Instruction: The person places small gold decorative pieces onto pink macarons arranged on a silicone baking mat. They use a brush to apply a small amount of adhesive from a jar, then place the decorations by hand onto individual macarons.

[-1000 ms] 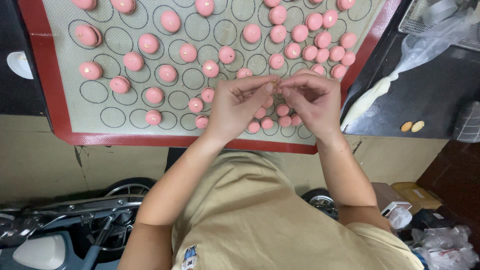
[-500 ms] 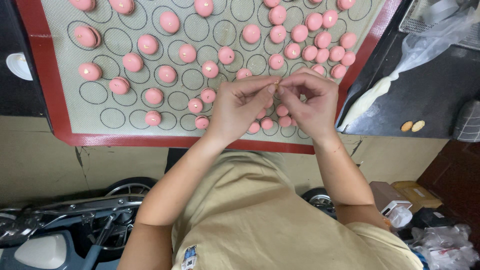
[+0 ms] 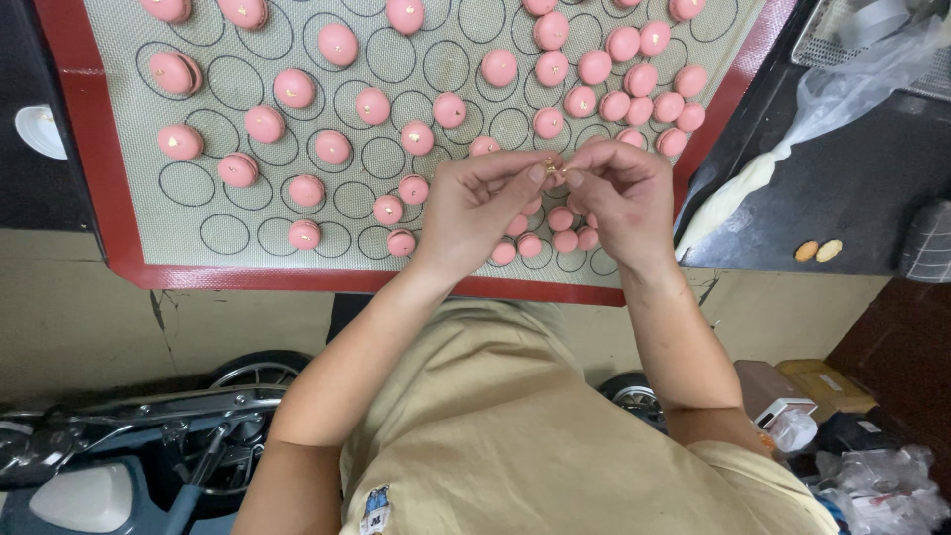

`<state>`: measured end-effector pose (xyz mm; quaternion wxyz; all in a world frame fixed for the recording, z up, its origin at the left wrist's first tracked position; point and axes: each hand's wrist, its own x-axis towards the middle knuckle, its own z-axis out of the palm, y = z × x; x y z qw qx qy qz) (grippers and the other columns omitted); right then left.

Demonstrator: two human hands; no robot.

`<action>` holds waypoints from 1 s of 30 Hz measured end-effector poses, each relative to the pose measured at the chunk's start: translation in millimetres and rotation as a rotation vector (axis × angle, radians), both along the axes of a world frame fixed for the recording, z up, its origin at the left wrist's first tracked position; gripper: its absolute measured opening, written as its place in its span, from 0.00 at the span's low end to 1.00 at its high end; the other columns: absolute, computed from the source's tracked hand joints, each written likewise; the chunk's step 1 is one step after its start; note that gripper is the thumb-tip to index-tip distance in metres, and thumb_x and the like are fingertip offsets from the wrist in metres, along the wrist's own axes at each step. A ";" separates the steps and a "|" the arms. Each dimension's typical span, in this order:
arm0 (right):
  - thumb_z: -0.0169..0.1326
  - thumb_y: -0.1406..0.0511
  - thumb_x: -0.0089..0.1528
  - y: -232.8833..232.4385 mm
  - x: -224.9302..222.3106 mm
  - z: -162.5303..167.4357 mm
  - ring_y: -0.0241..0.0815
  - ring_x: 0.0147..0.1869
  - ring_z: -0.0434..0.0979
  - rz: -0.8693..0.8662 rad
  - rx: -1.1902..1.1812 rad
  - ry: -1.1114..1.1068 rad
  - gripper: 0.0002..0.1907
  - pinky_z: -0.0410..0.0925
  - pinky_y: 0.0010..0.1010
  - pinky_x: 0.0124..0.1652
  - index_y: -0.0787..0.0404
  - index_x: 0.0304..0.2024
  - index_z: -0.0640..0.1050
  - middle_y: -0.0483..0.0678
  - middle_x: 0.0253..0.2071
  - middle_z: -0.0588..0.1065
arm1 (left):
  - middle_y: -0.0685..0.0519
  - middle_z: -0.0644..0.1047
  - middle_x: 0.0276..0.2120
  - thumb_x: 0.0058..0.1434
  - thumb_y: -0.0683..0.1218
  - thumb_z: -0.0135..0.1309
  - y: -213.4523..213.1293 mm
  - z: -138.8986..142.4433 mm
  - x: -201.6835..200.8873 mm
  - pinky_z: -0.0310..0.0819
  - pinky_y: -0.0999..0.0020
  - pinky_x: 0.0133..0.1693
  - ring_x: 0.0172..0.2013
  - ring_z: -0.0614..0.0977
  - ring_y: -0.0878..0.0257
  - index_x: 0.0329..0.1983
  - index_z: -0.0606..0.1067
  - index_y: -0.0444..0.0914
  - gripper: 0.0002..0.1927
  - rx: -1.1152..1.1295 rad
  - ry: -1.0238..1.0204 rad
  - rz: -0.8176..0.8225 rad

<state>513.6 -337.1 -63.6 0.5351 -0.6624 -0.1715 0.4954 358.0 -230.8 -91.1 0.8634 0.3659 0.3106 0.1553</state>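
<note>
Directly at the centre of the frame, a person's two bare hands meet above a grey baking mat [image 3: 129, 178] with a red border, which lies on a counter [image 3: 59, 297] and fills the upper part of the picture. The left hand [image 3: 475, 213] comes in from the lower left and the right hand [image 3: 619, 203] from the lower right; their fingertips touch just above the middle of the frame. Between thumbs and forefingers they pinch a tiny gold-coloured fleck [image 3: 551, 169], too small to tell exactly what it is. Both hands are curled, fingers pressed together at the tips, not spread.

Pink round macaron shells [image 3: 416, 137] dot the mat, many sitting inside printed black circles, several carrying a small gold speck on top. A tight cluster of shells [image 3: 634, 79] sits at upper right, just beyond the fingertips. More shells [image 3: 565, 240] lie directly under the hands, partly hidden by them. The nearest uncovered shell, a pink one [image 3: 484, 147], is just left of and slightly above the pinch, closer to the left hand's fingertips.

At right, off the mat, a white piping bag [image 3: 738, 193] lies on a dark surface with its tip pointing toward the lower left, well apart from both hands.
</note>
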 end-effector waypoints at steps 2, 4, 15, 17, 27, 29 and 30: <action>0.53 0.76 0.66 -0.6 3.6 -0.8 0.28 0.29 0.68 -0.023 0.028 0.115 0.04 0.61 0.19 0.29 0.68 0.40 0.78 0.47 0.36 0.77 | 0.54 0.83 0.41 0.71 0.43 0.53 0.0 0.3 0.4 0.76 0.79 0.38 0.34 0.78 0.75 0.54 0.79 0.32 0.13 -0.017 -0.011 0.011; 0.52 0.75 0.67 -2.6 7.6 -1.1 0.30 0.28 0.65 -0.028 0.081 0.245 0.04 0.60 0.22 0.29 0.70 0.42 0.79 0.50 0.37 0.78 | 0.54 0.83 0.41 0.72 0.42 0.53 0.2 0.7 0.2 0.76 0.79 0.37 0.34 0.78 0.75 0.54 0.79 0.32 0.12 -0.011 -0.004 0.010; 0.51 0.69 0.70 -15.0 32.1 -9.2 0.35 0.31 0.67 -0.161 0.026 0.184 0.09 0.60 0.25 0.30 0.71 0.46 0.79 0.47 0.34 0.74 | 0.55 0.83 0.42 0.71 0.41 0.52 3.3 -1.0 -4.0 0.74 0.82 0.34 0.33 0.77 0.77 0.55 0.79 0.32 0.13 0.035 0.022 -0.005; 0.49 0.70 0.71 -13.2 40.2 -14.5 0.36 0.36 0.70 -0.135 0.016 -0.132 0.10 0.63 0.26 0.34 0.71 0.48 0.80 0.47 0.38 0.75 | 0.55 0.82 0.38 0.72 0.41 0.52 3.6 -1.2 -5.4 0.73 0.82 0.33 0.34 0.78 0.76 0.55 0.79 0.31 0.13 0.027 0.031 0.001; 0.60 0.71 0.65 8.9 55.9 -34.5 0.48 0.46 0.71 0.429 -0.015 -1.491 0.15 0.68 0.38 0.43 0.60 0.55 0.82 0.47 0.40 0.71 | 0.56 0.81 0.37 0.72 0.40 0.52 3.6 -0.3 -9.8 0.74 0.83 0.34 0.36 0.79 0.75 0.55 0.79 0.33 0.12 -0.022 0.035 -0.009; 0.59 0.70 0.65 11.4 55.7 -34.2 0.47 0.46 0.71 0.475 -0.044 -1.546 0.15 0.67 0.38 0.42 0.59 0.55 0.81 0.46 0.41 0.71 | 0.56 0.81 0.37 0.72 0.40 0.51 3.1 -0.4 -10.5 0.74 0.83 0.35 0.36 0.80 0.75 0.55 0.79 0.33 0.12 -0.007 0.051 -0.010; 0.59 0.69 0.65 13.2 55.8 -34.5 0.46 0.46 0.71 0.486 -0.041 -1.568 0.14 0.67 0.38 0.42 0.59 0.54 0.81 0.46 0.41 0.71 | 0.56 0.81 0.37 0.72 0.40 0.51 3.2 -0.8 -10.8 0.74 0.83 0.35 0.36 0.80 0.75 0.55 0.78 0.33 0.12 0.003 0.058 -0.009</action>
